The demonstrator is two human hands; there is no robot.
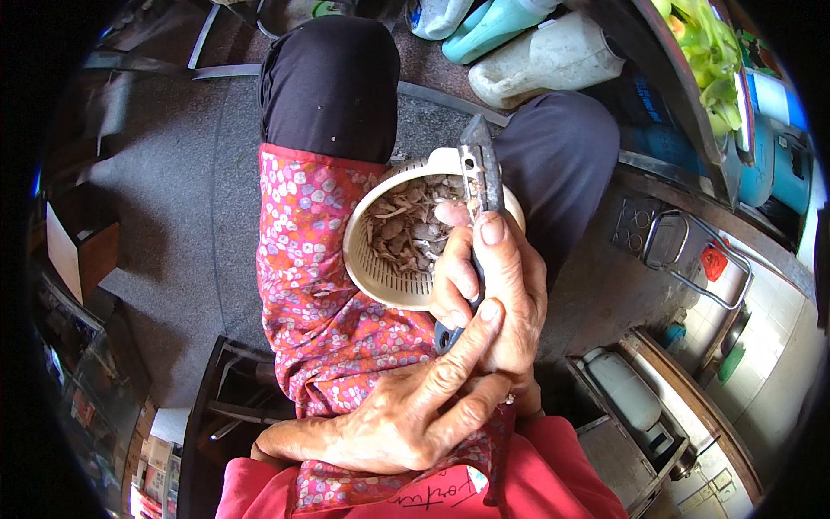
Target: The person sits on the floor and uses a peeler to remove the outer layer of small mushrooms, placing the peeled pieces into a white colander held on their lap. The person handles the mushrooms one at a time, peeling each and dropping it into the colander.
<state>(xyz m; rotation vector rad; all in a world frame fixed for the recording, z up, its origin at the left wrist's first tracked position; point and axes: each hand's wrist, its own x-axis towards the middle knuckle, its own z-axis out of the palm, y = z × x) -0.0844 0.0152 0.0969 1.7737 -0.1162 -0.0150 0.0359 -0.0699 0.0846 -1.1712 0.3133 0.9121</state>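
Note:
My right hand (512,292) is closed around the dark handle of what looks like a vegetable peeler (476,168). The thumb lies along the handle, and the slotted metal blade points away from me. Bits of residue cling to the blade. Beside it is a pale pink rounded shape; I cannot tell if it is a fingertip or a peeled piece. My left hand (415,409) holds nothing. Its fingers are spread, resting on my right hand and wrist. Below the peeler, between my legs, a cream plastic strainer basket (363,279) holds brown peelings and small lumps (402,227).
A floral apron (298,259) covers my lap. Plastic jugs (545,61) lie beyond my knees. A metal-framed stool or rack (703,259) and a grey gas cylinder (622,389) stand to the right. A dark wooden stool or chair (220,383) is at left.

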